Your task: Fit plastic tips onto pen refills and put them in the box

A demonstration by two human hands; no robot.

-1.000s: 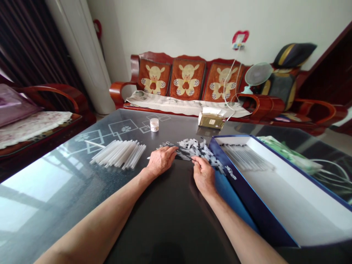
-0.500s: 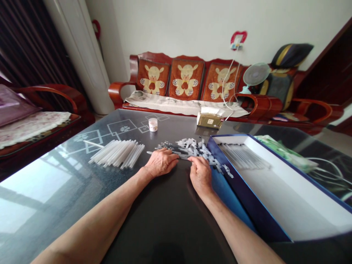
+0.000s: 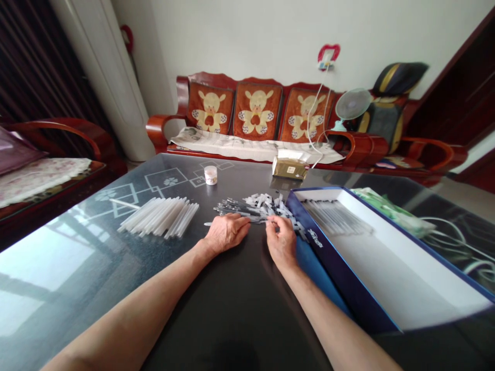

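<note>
My left hand (image 3: 225, 233) rests palm down on the dark glass table (image 3: 77, 257), fingers together over thin grey rods at the near edge of a pile of small grey and white plastic parts (image 3: 259, 206). My right hand (image 3: 281, 241) sits just right of it, fingertips pinched on a small piece from the pile. A bundle of white tubes (image 3: 158, 216) lies to the left of my left hand. A blue box with a white inside (image 3: 386, 268) stands against my right hand, holding several thin clear tubes (image 3: 336, 216).
A small white jar (image 3: 211, 175) and a tan tissue box (image 3: 290, 167) stand farther back on the table. Green packets and white cables (image 3: 390, 211) lie beyond the box. A red wooden sofa (image 3: 255, 113) and a fan (image 3: 352, 104) stand behind the table.
My right hand has edged left toward my left hand and its fingers have closed on a piece at the pile's edge. The view has shifted slightly right.
</note>
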